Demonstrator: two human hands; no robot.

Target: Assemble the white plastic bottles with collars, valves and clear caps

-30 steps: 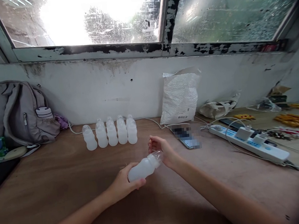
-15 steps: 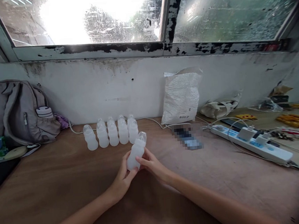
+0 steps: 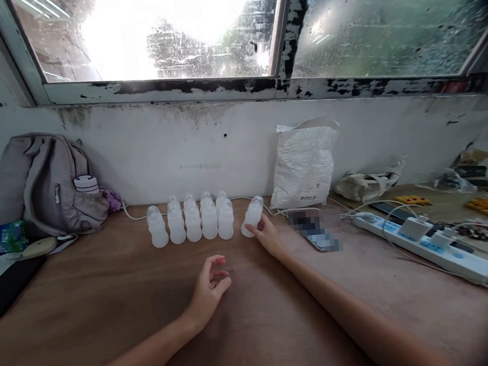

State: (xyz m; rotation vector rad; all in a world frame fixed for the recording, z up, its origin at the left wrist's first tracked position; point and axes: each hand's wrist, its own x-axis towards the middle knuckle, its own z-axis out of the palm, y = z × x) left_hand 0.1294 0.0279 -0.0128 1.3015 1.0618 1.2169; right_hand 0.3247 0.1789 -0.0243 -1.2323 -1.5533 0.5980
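Observation:
My right hand (image 3: 267, 237) grips a frosted white baby bottle (image 3: 253, 216) with a clear cap. It leans a little to the right, its base at or just above the table (image 3: 152, 305); I cannot tell whether it touches. To its left stand several similar bottles (image 3: 192, 220), upright in a close row. The leftmost bottle (image 3: 157, 227) is set slightly apart and nearer to me. My left hand (image 3: 210, 288) is held over the table in front of the row, fingers curved and apart, with nothing in it.
A grey backpack (image 3: 56, 188) leans at the left wall. Behind my right hand stands a white plastic mailing bag (image 3: 304, 163). A blurred phone (image 3: 319, 236) and a white power strip (image 3: 429, 243) with cables lie to the right. A black flat item (image 3: 14, 288) is at the left edge.
My left hand has let go of the bottle. My right hand has carried it forward and right, towards the end of the row. The view has shifted slightly.

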